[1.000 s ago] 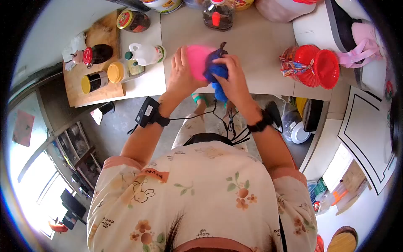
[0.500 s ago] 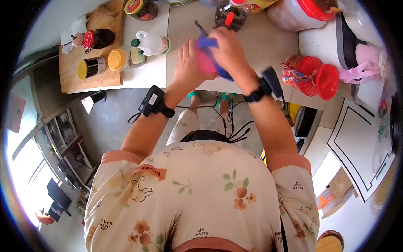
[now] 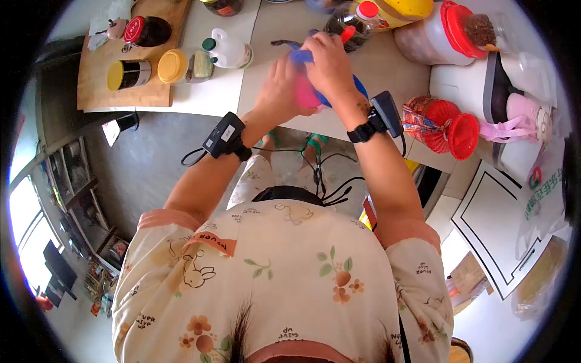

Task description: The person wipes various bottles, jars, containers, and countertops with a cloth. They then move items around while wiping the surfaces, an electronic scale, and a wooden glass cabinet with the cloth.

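Observation:
Over the front part of the counter (image 3: 266,91), my left hand (image 3: 279,91) grips a bright pink item (image 3: 307,94), its shape partly blurred. My right hand (image 3: 330,65) is closed on a blue cloth (image 3: 301,56) that lies against the pink item. More of the blue cloth shows beyond my right wrist, and a dark strip of it sticks out to the upper left. The two hands are close together, and the fingertips of the right one are partly hidden.
A white jug (image 3: 230,49), a yellow-lidded jar (image 3: 173,65) and a cutting board (image 3: 97,78) with jars are on the left. Behind my right hand is a dark bottle (image 3: 351,27). A red container (image 3: 433,121) and a red-lidded tub (image 3: 423,42) are at the right.
My right hand has moved with the blue cloth to the upper side of the pink item. The view has shifted, showing more of the right side.

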A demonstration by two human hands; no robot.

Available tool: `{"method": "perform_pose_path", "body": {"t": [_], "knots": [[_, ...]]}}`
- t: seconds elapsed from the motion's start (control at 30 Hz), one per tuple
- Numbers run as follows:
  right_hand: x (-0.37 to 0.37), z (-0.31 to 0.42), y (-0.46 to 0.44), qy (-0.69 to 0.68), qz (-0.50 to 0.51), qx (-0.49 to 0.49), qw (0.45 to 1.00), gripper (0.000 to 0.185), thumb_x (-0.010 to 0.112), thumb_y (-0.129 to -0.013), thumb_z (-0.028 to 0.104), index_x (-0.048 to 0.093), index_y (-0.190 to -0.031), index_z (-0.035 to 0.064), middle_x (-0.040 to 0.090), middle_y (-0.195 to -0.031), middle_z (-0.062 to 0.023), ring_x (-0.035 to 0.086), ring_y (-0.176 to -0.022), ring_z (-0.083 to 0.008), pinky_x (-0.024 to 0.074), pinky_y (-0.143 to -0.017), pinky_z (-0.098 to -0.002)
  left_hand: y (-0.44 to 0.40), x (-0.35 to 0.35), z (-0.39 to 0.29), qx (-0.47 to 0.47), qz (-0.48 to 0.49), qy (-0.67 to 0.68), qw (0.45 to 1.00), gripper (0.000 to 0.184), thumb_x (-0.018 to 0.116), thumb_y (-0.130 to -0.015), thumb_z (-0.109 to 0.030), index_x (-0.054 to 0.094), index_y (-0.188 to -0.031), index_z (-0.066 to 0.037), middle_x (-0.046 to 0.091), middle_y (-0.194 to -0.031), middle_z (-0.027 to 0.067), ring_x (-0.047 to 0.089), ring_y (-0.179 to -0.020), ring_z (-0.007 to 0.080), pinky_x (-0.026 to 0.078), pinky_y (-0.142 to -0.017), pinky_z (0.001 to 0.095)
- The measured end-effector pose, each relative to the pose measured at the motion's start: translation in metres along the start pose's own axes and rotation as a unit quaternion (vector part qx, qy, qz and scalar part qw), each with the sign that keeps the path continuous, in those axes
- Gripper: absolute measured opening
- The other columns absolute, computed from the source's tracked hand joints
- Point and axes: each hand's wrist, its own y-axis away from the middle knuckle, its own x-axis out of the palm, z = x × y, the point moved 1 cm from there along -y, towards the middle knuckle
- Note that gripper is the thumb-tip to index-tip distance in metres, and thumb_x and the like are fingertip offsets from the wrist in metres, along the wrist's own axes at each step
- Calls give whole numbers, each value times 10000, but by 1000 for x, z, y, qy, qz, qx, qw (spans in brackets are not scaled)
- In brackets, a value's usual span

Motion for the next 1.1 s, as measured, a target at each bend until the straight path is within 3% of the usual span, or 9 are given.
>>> {"method": "perform_pose_path", "body": {"t": [0.1, 0.13, 0.3, 0.4, 0.57, 0.7, 0.83, 1.03, 1.1], "knots": [[-17, 0, 34, -55, -6, 142, 988, 203, 698, -786, 87, 646, -983, 78, 633, -1035, -141, 577, -986, -376, 498, -840, -470, 0, -10, -9, -23, 8, 13, 1000, 1284, 952, -535, -424, 249, -1502, 41, 405, -1461, 225, 444, -1333, 428, 444, -1091, 476], [-29, 8, 48, 8, 11, 181, 983, 236, 711, -777, 69, 640, -1001, 78, 621, -1015, -145, 578, -981, -386, 501, -827, -487, 2, -8, -8, -29, 2, 21, 999, 1243, 952, -529, -382, 276, -1488, 25, 410, -1466, 223, 430, -1353, 421, 432, -1102, 477], [-44, 43, 94, 51, 45, 158, 985, 204, 724, -769, 67, 636, -951, 93, 599, -1001, -115, 584, -988, -364, 497, -807, -466, 6, 4, 3, -32, -19, 65, 997, 1149, 945, -512, -247, 336, -1461, -23, 402, -1499, 224, 391, -1402, 407, 401, -1131, 476], [-30, 39, 70, 90, 34, 104, 990, 190, 723, -761, 54, 633, -924, 94, 590, -987, -106, 578, -967, -350, 489, -801, -457, 5, 4, 5, -4, -14, 12, 1000, 1269, 960, -514, -320, 251, -1502, 42, 393, -1477, 236, 437, -1339, 437, 441, -1104, 468], [-13, 23, 32, 133, -7, 39, 990, 176, 688, -737, 51, 641, -904, 74, 593, -950, -121, 570, -909, -352, 485, -796, -451, 4, -7, -4, -15, -14, 33, 999, 1245, 958, -520, -323, 270, -1491, 45, 403, -1471, 242, 438, -1340, 439, 435, -1112, 460], [-35, 45, 72, 94, 77, 91, 988, 201, 718, -767, 57, 624, -940, 95, 600, -974, -105, 569, -940, -372, 484, -804, -477, 5, 2, -2, -59, -38, 40, 997, 1140, 927, -526, -206, 332, -1479, -12, 422, -1499, 197, 382, -1420, 385, 401, -1122, 479], [-39, 55, 84, 85, 120, 145, 978, 251, 732, -740, 41, 620, -955, 107, 606, -986, -102, 571, -952, -378, 492, -814, -475, 7, 9, 5, -23, -32, 22, 999, 1163, 936, -545, -265, 309, -1482, 19, 417, -1491, 210, 413, -1386, 408, 414, -1120, 462], [-12, 27, 28, 120, 30, 19, 992, 224, 750, -743, 94, 642, -940, 93, 632, -958, -112, 590, -934, -373, 495, -804, -471, 6, -6, -1, -23, -31, 55, 998, 1113, 922, -562, -233, 333, -1480, -8, 426, -1495, 196, 406, -1404, 381, 401, -1121, 478], [-11, 27, 32, 130, 23, 40, 990, 165, 732, -771, 127, 649, -910, 96, 633, -932, -116, 595, -915, -370, 492, -788, -469, 6, -8, -3, -16, -25, 23, 999, 1106, 912, -591, -262, 312, -1476, 20, 434, -1478, 206, 438, -1372, 396, 424, -1112, 471]]}}
